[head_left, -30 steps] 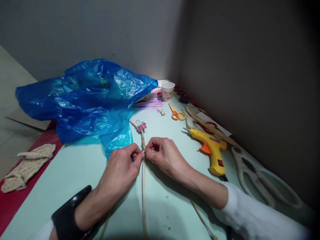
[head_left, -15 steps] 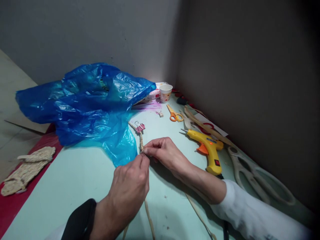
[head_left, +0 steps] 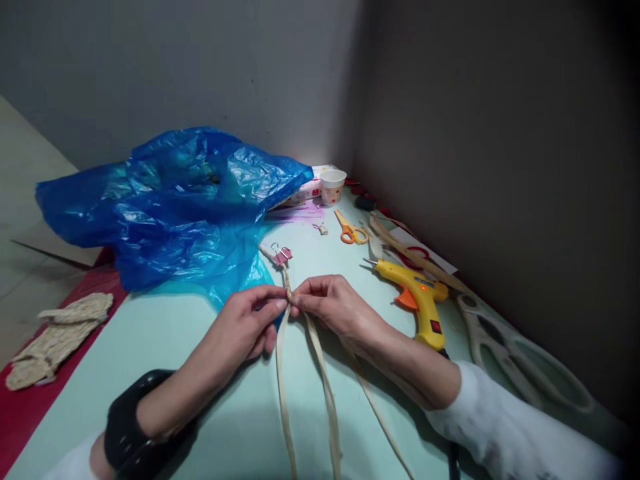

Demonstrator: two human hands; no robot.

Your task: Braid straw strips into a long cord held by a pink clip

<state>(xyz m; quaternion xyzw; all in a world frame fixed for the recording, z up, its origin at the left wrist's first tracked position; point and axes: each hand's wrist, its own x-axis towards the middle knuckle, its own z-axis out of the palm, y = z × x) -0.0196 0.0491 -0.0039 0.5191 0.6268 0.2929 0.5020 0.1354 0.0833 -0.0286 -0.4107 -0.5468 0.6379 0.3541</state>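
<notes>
A short braid (head_left: 287,279) of pale, straw-like strands runs toward me from a pink binder clip (head_left: 282,256) on the table. Both hands meet at the braid's near end. My left hand (head_left: 245,320), with a black band on its wrist, pinches it from the left between thumb and forefinger. From the right, my right hand (head_left: 335,303) pinches the same spot with thumb and fingertips. Three loose strands (head_left: 325,387) trail from there toward the table's near edge, spread apart. The exact crossing of the strands under the fingertips is hidden.
A crumpled blue plastic bag (head_left: 185,207) covers the back left. A yellow glue gun (head_left: 425,300), orange-handled scissors (head_left: 351,230), large scissors (head_left: 520,353) and a paper cup (head_left: 333,187) stand or lie right and behind. A woven straw slipper (head_left: 60,340) lies left. Walls close off the back and right.
My left hand has turned and moved up and left, from a fist below the braid to a pinch beside it. The strands now show spread out. My right hand has stayed nearly in place.
</notes>
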